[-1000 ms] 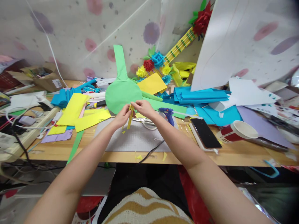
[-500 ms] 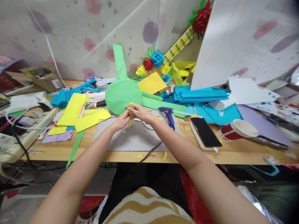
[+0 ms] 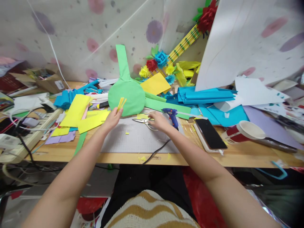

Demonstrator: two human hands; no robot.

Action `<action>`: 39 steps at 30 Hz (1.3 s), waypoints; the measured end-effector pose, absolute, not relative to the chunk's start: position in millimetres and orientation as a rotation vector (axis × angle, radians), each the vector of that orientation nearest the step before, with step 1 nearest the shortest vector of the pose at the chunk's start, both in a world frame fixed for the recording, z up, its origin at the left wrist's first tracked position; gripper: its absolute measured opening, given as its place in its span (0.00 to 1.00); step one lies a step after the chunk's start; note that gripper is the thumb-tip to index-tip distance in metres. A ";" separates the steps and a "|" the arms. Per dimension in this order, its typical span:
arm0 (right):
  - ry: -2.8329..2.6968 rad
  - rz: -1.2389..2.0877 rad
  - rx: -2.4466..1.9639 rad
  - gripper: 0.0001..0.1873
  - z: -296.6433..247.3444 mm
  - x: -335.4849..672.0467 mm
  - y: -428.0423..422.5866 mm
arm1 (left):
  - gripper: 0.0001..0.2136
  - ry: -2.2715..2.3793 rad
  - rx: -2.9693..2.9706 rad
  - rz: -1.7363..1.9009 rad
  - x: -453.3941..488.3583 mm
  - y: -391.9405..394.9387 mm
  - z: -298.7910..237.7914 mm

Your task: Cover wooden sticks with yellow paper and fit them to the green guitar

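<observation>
My left hand (image 3: pixel 113 119) is closed around a small bundle of thin yellow paper strips (image 3: pixel 122 103), which stick up above the fingers in front of the green paper disc (image 3: pixel 127 95). My right hand (image 3: pixel 158 121) bends its fingers over the handle end of a pair of scissors (image 3: pixel 140 120). The blades point left, and one handle loop shows below the hand. Beneath the scissors lies a pale cutting mat (image 3: pixel 133 141). A blue glue gun (image 3: pixel 173 117) stands just right of my right hand.
Yellow paper sheets (image 3: pixel 92 123) lie to the left, near a power strip (image 3: pixel 35 136). To the right are a phone (image 3: pixel 211 133), a paper cup (image 3: pixel 244 131) and blue folded paper (image 3: pixel 206 95). A black cord (image 3: pixel 156 152) crosses the mat's front edge.
My hands, together at the yellow strips before, have parted. The left hand has moved left with the strips; the right has moved right and down onto the scissors.
</observation>
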State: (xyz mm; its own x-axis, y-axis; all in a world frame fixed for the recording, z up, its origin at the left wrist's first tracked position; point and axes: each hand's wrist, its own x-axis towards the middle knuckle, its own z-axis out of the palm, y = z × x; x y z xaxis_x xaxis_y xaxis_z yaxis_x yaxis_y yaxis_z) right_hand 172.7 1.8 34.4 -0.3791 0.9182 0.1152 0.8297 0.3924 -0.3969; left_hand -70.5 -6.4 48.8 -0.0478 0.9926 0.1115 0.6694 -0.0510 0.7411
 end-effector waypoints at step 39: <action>-2.436 0.145 -1.980 0.13 66.5 170.9 28.6 | 0.12 2.035 2.492 0.424 -65.4 -24.5 19.6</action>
State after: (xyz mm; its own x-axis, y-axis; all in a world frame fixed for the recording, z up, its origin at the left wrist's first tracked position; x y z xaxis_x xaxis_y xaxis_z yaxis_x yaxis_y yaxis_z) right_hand 170.9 28.6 66.5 -0.2060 0.9768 -0.0591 0.9769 0.2018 -0.0705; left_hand -65.4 -24.5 19.6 0.1813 0.9470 0.2651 0.9741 -0.2100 0.0841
